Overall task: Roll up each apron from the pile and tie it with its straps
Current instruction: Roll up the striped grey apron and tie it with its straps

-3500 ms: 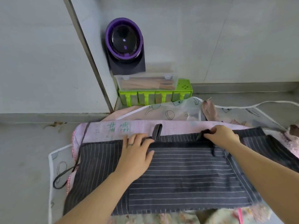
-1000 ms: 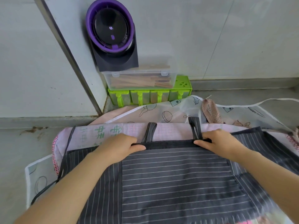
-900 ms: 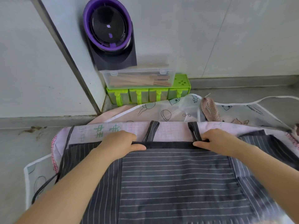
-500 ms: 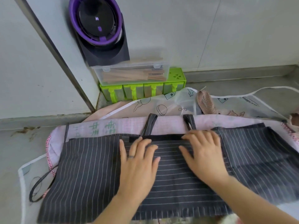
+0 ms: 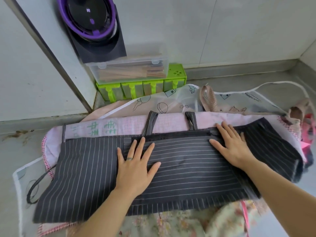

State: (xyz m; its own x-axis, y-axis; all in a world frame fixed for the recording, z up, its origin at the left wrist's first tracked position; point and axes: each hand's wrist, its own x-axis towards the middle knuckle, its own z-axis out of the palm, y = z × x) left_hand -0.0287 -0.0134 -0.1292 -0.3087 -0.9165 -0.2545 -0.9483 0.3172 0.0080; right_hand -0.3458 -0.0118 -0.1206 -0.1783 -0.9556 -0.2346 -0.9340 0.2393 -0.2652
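The grey desk (image 5: 20, 151) is covered across its middle, from the near edge almost to the back edge, by the pile of aprons (image 5: 179, 223). The pile is spread flat rather than heaped, presumably so that each apron can be worked on top of the rest. The dark striped apron (image 5: 188, 177) is laid uppermost, folded into a wide band whose long side runs along the near edge. This shape is judged to be meant for starting a roll evenly. The band is pressed down by both hands. The left hand (image 5: 135, 165) is laid flat near its middle with fingers straight and spread, and the right hand (image 5: 234, 147) is laid flat toward its right end in the same way. Nothing is gripped by either, and the pressure is judged to smooth the cloth and keep the fold in place. The neck strap (image 5: 150, 124) is seen poking out past the far fold onto the pink checked apron (image 5: 130, 125). A thin waist strap (image 5: 34, 190) is looped off the left end, so both are free for tying. A ring (image 5: 129, 158) is worn on the left hand.
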